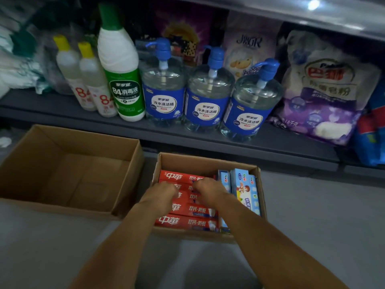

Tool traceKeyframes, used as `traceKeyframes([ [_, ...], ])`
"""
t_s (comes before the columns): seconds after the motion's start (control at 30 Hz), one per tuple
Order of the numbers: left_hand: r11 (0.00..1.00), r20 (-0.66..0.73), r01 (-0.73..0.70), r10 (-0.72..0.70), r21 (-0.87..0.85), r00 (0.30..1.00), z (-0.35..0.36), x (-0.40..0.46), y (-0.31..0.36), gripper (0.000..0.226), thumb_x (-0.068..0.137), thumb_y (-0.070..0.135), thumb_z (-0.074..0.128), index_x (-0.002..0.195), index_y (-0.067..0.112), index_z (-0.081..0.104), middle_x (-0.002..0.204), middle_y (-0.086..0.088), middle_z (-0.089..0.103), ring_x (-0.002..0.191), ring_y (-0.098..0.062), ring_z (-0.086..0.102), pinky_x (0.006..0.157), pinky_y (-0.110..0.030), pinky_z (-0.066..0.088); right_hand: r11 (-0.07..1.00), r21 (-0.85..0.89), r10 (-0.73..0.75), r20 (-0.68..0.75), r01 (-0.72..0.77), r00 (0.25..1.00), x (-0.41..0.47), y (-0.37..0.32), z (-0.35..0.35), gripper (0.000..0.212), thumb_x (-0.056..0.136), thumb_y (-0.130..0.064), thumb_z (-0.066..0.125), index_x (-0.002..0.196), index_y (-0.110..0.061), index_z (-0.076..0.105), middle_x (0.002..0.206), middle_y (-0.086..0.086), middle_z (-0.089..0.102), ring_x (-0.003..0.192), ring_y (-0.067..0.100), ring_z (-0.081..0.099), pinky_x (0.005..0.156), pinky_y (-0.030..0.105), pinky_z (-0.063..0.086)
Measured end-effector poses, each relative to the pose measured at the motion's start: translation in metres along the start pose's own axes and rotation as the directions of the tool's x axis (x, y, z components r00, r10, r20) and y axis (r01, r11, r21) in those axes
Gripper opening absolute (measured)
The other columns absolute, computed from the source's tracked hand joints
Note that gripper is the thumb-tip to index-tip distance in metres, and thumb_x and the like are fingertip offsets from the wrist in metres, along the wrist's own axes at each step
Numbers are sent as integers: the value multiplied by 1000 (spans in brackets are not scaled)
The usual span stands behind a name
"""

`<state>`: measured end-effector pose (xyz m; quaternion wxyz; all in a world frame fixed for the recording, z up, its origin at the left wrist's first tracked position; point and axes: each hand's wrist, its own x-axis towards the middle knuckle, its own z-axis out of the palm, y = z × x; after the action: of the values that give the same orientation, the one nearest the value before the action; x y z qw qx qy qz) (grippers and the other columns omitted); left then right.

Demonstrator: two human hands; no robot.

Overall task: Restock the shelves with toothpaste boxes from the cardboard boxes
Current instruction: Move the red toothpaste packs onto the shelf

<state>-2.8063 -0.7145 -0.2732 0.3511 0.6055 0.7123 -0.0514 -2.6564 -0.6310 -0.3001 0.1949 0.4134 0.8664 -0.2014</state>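
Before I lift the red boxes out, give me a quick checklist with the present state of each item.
1. Both hands in the right carton: ok. Left hand and right hand rest on the red boxes.
2. Firm grip on a red box: cannot tell; fingertips are hidden.
3. Red boxes lie flat in a neat stack: ok.
4. Blue boxes stand upright beside the right hand, close enough to snag: not ok.
5. Left carton is empty, nothing more to take there: ok.
6. Free spot on the shelf for toothpaste: cannot tell; bottles and bags fill what shows.
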Motion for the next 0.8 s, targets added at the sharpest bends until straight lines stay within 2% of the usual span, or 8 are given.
traceKeyframes([
  [0.3,1000,-3,-6,6,11,1000,-1,11,2,28,92,21,59,120,22,61,121,-2,64,109,-18,63,97,-38,52,998,-57,-26,-31,24,999,9,8,-12,25,94,-26,55,117,-19,59,113,5,65,102,22,63,88,36,47],
  [0.4,999,-2,-7,7,37,1000,-2,16,3,29,91,19,60,120,23,62,123,-2,63,110,-19,62,97,-38,51,998,-7,-59,21,59,998,8,12,-11,37,90,-33,61,124,-22,55,118,3,64,107,20,61,94,37,47],
  [0.5,999,3,-5,5,46,1000,1,21,5,30,90,18,62,119,24,62,123,-2,62,111,-20,61,98,-39,51,992,-105,-72,44,76,996,12,16,-6,46,88,-37,64,130,-22,50,123,4,61,112,22,59,99,40,45],
  [0.67,997,22,-27,26,78,999,6,26,7,37,89,17,63,124,25,60,129,-2,58,117,-22,57,102,-41,47,988,-152,-33,-8,31,999,19,16,-13,28,90,-23,62,117,-15,57,117,7,63,107,24,61,92,37,47],
  [0.8,991,46,-22,16,131,999,8,25,8,40,88,18,65,127,24,59,132,-3,56,119,-23,55,103,-38,46,996,-90,6,-86,-13,996,19,18,-24,24,92,-26,59,114,-16,58,116,6,64,105,23,62,84,34,47],
])
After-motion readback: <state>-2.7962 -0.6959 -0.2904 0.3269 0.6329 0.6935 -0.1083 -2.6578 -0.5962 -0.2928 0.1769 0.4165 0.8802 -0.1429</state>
